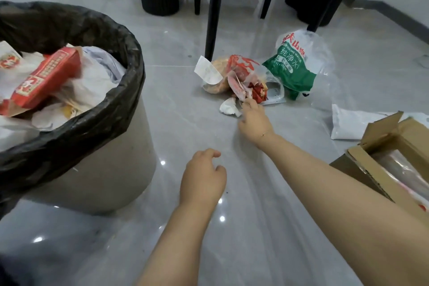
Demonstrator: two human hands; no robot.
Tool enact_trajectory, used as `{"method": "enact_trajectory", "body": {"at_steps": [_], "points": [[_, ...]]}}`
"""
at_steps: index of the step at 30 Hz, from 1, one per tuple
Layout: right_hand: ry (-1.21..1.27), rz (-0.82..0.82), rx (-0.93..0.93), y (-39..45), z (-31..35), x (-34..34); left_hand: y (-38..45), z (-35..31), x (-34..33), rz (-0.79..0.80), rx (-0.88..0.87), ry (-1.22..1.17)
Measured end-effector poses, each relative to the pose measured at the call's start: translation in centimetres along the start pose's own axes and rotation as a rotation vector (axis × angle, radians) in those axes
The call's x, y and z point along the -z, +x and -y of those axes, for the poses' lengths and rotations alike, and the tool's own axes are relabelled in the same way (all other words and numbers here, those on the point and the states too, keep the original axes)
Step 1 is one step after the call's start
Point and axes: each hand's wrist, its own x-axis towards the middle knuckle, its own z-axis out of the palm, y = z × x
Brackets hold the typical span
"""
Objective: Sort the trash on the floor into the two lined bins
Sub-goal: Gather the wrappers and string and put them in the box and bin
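One lined bin [92, 165] seen at left floor edge, black liner folded over rim, already filled with red carton [46, 76] and paper; second bin not in view. Left hand [202, 179] held low mid-floor, fingers loosely curled, nothing held. Right hand [253, 118] stretched to trash pile [236, 76] by table leg [214, 7]; fingertips at red wrapper [258, 91], grip cannot be told. Wrapper best pinched alone, crumpled tissue [228, 105] left behind. Further right: one green-printed plastic bag [294, 65], one white mailer [355, 124], one cardboard box [394, 153].

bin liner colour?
Black, folded over the rim of the grey bin; liner shows in the head view.
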Motion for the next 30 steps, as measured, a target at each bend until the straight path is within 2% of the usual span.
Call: {"method": "enact_trajectory", "body": {"at_steps": [4,9,16,19,22,26,29,30], "points": [[0.179,-0.190,0.192,-5.0,0.0,2.2,-0.3,-0.8,0.8,-0.073,-0.088,-0.009],[0.218,-0.194,0.305,-12.0,-0.5,6.6,-1.6,-2.6,2.9,-0.212,-0.192,0.026],[0.347,-0.113,0.449,-19.3,0.0,11.9,-5.1,-4.3,3.1,-0.044,-0.248,0.201],[0.443,-0.099,0.489,-20.9,0.5,13.1,-5.8,-4.6,2.7,0.018,-0.215,0.146],[0.523,-0.075,0.491,-21.8,1.1,13.4,-6.4,-4.6,2.7,0.080,-0.176,-0.055],[0.462,-0.105,0.479,-21.7,1.2,12.6,-6.3,-4.2,2.8,-0.011,-0.108,-0.001],[0.443,-0.222,0.297,-21.6,0.2,10.7,-5.4,-3.7,3.6,-0.146,-0.033,-0.032],[0.420,-0.212,0.204,-21.6,-0.3,9.6,-4.9,-3.4,3.9,-0.197,-0.012,-0.052]]}}
